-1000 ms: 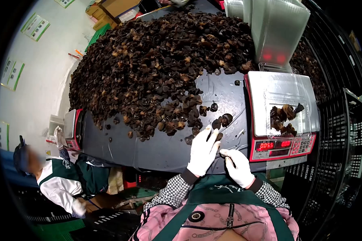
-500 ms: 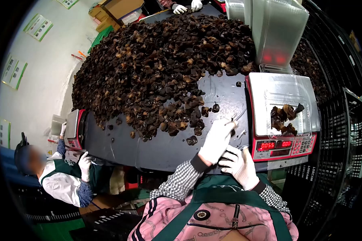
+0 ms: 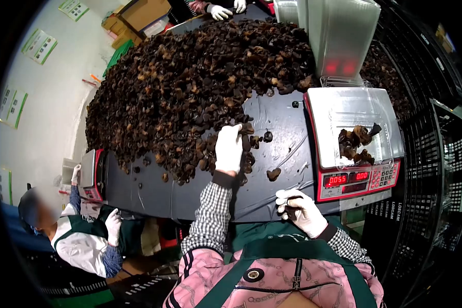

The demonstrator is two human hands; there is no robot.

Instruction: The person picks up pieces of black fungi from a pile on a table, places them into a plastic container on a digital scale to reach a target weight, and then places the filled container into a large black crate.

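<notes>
My left hand (image 3: 229, 149), in a white glove, reaches to the near edge of the large pile of dark brown fungus pieces (image 3: 190, 77), fingers closed at the pieces; what they pinch is hidden. Near the table's front edge, my right hand (image 3: 302, 211) is curled round dark fungus pieces (image 3: 291, 212). One loose piece (image 3: 273, 174) lies on the dark table cover between the hands and the scale. On the red and silver scale (image 3: 338, 193) sits a clear plastic tray (image 3: 384, 134) with several fungus pieces (image 3: 355, 143); the display reads 0.055.
Tall stacks of clear trays (image 3: 344, 38) stand behind the scale. At the left, a co-worker (image 3: 82, 238) in white gloves is beside a second scale (image 3: 93, 177). Another person's gloved hands (image 3: 219, 12) are at the far edge. Black crates (image 3: 436, 169) stand at right.
My left hand has moved from near my right hand, leftward and away to the pile. Dark pieces now show in my right hand. The pieces by the scale have been shifted or picked up.
</notes>
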